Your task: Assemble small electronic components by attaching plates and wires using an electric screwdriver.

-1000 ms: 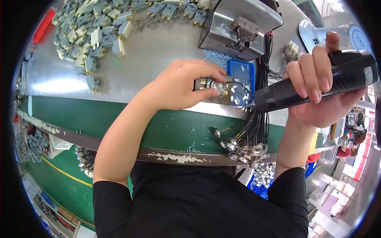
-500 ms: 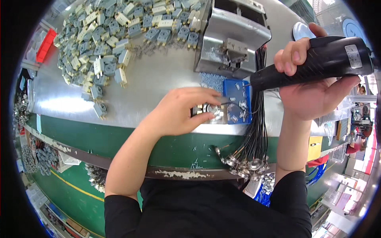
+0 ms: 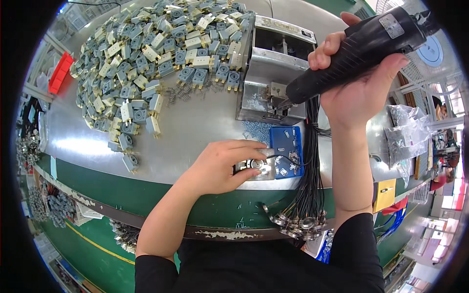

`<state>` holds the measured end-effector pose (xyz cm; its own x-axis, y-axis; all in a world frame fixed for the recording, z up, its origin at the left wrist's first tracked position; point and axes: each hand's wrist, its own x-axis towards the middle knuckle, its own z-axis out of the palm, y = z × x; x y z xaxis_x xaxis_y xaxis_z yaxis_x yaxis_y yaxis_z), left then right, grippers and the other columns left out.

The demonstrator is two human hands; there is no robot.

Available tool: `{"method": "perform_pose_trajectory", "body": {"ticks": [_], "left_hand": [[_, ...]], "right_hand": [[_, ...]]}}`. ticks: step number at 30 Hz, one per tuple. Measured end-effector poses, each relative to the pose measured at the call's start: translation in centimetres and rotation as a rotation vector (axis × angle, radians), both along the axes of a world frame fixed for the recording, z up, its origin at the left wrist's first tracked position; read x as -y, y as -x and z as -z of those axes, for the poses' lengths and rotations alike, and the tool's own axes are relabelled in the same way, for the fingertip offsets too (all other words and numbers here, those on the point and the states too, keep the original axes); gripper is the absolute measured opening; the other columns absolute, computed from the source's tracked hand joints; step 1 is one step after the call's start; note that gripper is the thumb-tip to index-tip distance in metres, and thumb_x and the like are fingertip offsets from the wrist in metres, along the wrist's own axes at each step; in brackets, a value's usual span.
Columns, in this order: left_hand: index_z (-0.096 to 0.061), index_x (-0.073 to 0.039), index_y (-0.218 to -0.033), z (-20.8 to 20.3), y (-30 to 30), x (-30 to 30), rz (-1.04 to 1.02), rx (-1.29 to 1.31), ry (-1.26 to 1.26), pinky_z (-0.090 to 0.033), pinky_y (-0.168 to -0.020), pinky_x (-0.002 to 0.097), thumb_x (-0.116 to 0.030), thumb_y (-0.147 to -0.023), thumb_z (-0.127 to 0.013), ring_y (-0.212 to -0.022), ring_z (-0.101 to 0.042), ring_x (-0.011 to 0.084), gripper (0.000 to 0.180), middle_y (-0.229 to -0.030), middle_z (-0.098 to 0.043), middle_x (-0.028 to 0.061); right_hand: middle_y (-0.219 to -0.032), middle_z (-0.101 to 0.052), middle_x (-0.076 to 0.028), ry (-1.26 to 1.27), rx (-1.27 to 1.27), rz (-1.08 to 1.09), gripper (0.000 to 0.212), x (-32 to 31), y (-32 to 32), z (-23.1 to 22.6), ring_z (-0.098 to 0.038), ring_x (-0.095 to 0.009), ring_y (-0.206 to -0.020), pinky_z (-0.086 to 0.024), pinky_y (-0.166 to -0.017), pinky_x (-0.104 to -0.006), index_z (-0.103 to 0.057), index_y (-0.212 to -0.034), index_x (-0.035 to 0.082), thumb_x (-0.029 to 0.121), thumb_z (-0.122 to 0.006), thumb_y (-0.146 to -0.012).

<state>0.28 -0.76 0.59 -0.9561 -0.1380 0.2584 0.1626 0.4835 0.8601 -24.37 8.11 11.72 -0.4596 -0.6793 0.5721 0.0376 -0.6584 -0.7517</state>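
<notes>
My right hand (image 3: 354,97) is wrapped round a black electric screwdriver (image 3: 359,53), held at a slant. Its nose reaches the front of a metal box-shaped device (image 3: 266,78), by a small block on that device; the nose hides where the tip ends. The thumb and fingers of my left hand (image 3: 217,163) close on a small round metal part (image 3: 256,164), which rests on a metal fixture (image 3: 267,172) near the table's front edge. A black cable (image 3: 281,156) runs from there across a blue tray (image 3: 278,140) holding small metal pieces.
Many grey and cream blocks (image 3: 185,56) with brass-coloured prongs are heaped at the far left, with loose springs (image 3: 188,92) beside them. Small screws (image 3: 256,130) lie behind the tray. A bundle of black cables (image 3: 312,156) hangs over the front edge, ending in round metal parts (image 3: 305,224).
My right hand has carried the screwdriver left and away from me, from over the blue tray to the metal device. My left hand keeps its hold on the round part. The whole view has shifted.
</notes>
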Motion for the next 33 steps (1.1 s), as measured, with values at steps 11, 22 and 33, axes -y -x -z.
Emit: {"method": "perform_pose_trajectory", "body": {"ticks": [11,22,33], "left_hand": [[-0.076,-0.007,-0.112,0.2,0.0,0.2,0.007,-0.008,0.008,-0.060,-0.095,0.0414,-0.007,-0.081,-0.082,-0.114,-0.072,0.0343,0.032,-0.129,-0.074,0.0122],[-0.076,-0.006,-0.112,0.2,0.0,0.2,0.011,-0.008,0.010,-0.059,-0.095,0.0412,-0.009,-0.081,-0.082,-0.112,-0.073,0.0343,0.031,-0.129,-0.074,0.0126],[-0.076,-0.007,-0.112,0.3,0.0,0.3,0.008,-0.017,0.010,-0.059,-0.094,0.0415,-0.010,-0.082,-0.082,-0.112,-0.073,0.0349,0.031,-0.129,-0.074,0.0133]], "right_hand": [[-0.092,-0.058,-0.010,-0.051,0.001,0.009,0.105,0.5,-0.9,0.3,-0.054,-0.020,-0.077,-0.046,-0.073,-0.0372,-0.048,-0.142,-0.004,0.089,-0.030,-0.095],[-0.090,-0.060,-0.011,-0.080,-0.027,0.033,0.104,0.6,-1.4,0.3,-0.057,-0.020,-0.076,-0.048,-0.074,-0.0367,-0.047,-0.141,-0.004,0.087,-0.028,-0.096],[-0.091,-0.058,-0.010,-0.065,-0.046,-0.001,0.108,0.2,-1.8,0.1,-0.055,-0.019,-0.076,-0.047,-0.073,-0.0363,-0.044,-0.145,-0.005,0.089,-0.030,-0.095]]}}
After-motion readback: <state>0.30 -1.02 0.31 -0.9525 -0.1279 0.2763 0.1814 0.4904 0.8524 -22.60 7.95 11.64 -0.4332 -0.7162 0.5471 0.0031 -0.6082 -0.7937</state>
